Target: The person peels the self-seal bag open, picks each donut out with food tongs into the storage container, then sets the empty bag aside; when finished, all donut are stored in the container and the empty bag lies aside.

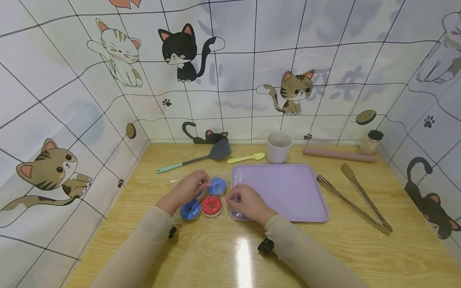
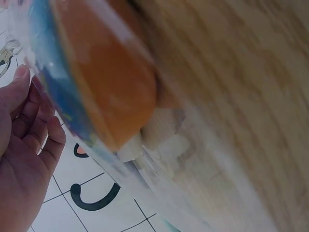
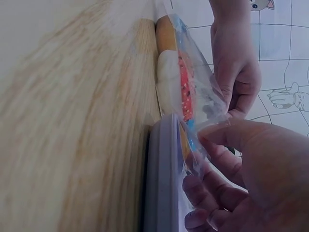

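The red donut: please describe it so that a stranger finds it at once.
On the table, at the left edge of the purple tray, is a clear bag. Inside, the red donut is in the near row, tray side. Its speckled red top sets it apart from the blue donuts.

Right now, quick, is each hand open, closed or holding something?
Left hand: closed, pinching the clear plastic bag.
Right hand: closed, pinching the clear plastic bag too.
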`<action>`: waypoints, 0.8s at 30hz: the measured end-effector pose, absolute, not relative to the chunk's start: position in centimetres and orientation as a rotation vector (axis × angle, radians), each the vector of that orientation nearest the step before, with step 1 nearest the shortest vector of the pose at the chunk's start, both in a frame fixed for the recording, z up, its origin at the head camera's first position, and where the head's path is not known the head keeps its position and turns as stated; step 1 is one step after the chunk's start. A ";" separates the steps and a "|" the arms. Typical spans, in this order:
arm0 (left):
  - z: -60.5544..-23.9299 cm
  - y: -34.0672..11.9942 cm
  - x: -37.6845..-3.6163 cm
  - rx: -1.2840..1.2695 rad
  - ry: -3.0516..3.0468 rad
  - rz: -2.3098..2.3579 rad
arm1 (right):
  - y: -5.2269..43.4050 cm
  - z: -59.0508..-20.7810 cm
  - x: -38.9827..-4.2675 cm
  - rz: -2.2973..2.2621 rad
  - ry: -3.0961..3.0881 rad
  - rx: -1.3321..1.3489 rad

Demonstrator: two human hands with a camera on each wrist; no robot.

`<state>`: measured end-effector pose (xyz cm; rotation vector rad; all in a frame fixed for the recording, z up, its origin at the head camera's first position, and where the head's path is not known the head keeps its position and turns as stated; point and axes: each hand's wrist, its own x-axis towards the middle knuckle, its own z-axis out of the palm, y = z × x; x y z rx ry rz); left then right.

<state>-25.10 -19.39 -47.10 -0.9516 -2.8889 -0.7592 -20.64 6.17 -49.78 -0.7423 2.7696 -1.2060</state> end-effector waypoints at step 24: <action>-47.1 -19.3 -25.2 -0.949 -2.894 -0.719 | 5.3 -50.4 -21.0 -1.210 2.735 -0.673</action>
